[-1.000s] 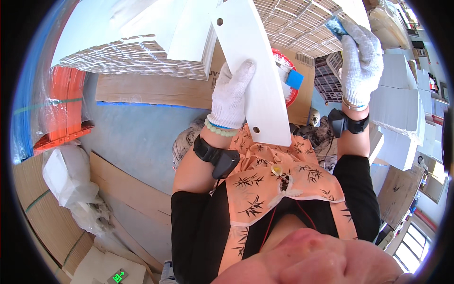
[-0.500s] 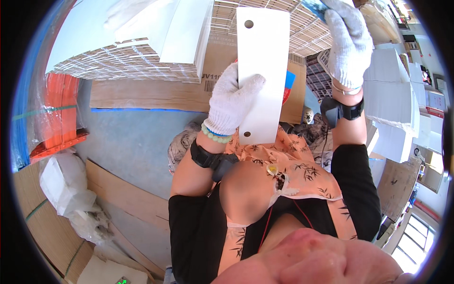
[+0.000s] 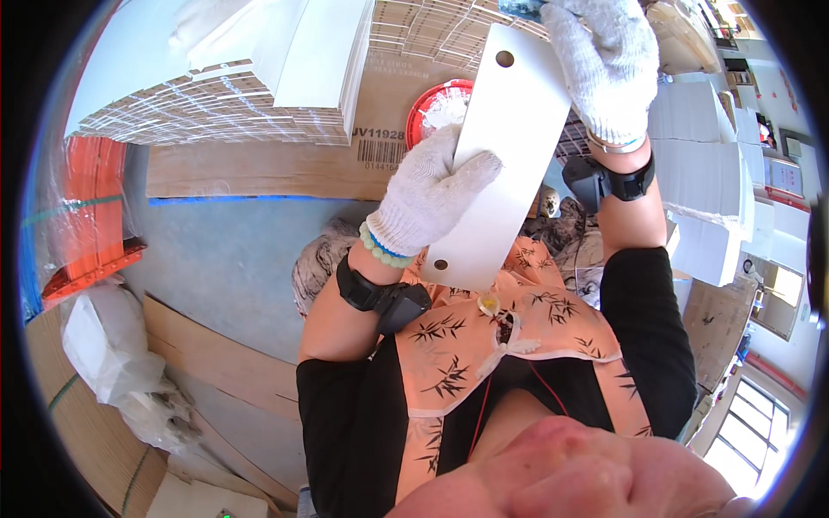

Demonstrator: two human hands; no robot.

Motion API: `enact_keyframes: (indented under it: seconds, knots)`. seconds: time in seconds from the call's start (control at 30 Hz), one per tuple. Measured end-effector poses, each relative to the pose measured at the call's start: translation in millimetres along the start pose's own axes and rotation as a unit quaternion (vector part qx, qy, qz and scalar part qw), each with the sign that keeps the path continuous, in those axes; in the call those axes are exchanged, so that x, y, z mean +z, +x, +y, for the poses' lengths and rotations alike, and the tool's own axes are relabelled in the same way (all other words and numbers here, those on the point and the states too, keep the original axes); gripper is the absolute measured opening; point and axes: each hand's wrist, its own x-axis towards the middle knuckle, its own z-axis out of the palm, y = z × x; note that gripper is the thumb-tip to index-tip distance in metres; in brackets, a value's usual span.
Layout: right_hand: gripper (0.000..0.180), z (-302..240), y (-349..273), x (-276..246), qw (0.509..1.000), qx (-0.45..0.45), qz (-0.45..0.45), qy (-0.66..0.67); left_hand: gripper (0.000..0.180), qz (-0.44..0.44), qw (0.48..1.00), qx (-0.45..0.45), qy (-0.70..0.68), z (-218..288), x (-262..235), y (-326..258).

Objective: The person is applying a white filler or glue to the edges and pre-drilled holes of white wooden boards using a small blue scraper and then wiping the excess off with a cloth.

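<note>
My left hand (image 3: 436, 186), in a white knit glove, grips the long edge of a flat white board (image 3: 509, 155) with the thumb on its face. The board has a round hole near each end and stands tilted, its top leaning to the right. My right hand (image 3: 604, 69), also gloved, is raised beside the board's upper right edge. Its fingers are closed on a blue thing (image 3: 522, 9), mostly cut off by the upper rim, so its kind does not show. Behind the board is a round red tub (image 3: 419, 116) with white paste, partly hidden.
Stacked white-faced boards (image 3: 259, 112) stand at the far left on a cardboard carton (image 3: 250, 173). More white stacks (image 3: 699, 164) rise at the right. An orange rack part (image 3: 95, 198) and plastic-wrapped bundle (image 3: 112, 345) lie at the left, near cardboard sheets (image 3: 216, 350).
The board has tilted, its top swinging right and its lower end left. My right hand has moved slightly left and down, with the blue thing. More of the red tub shows.
</note>
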Motion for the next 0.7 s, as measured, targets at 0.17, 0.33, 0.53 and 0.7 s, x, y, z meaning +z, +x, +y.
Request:
enact_keyframes:
  seconds: [0.17, 0.33, 0.53, 0.7]
  knots:
    - [0.024, 1, 1, 1, 0.998, -0.007, -0.053, 0.013, 0.035, -0.011, 1.000, 0.010, -0.003, -5, -4, -1]
    - [0.024, -1, 3, -5, 0.998, -0.029, -0.050, -0.017, 0.036, -0.018, 0.999, 0.014, 0.022, -3, -1, 2]
    - [0.023, 9, -5, 6, 0.996, -0.041, -0.034, 0.068, 0.034, -0.014, 0.998, 0.016, 0.065, -4, -4, 1]
    - [0.023, 11, -5, 2, 0.994, -0.097, -0.013, -0.044, 0.036, -0.013, 0.996, 0.012, 0.093, -4, -3, 2]
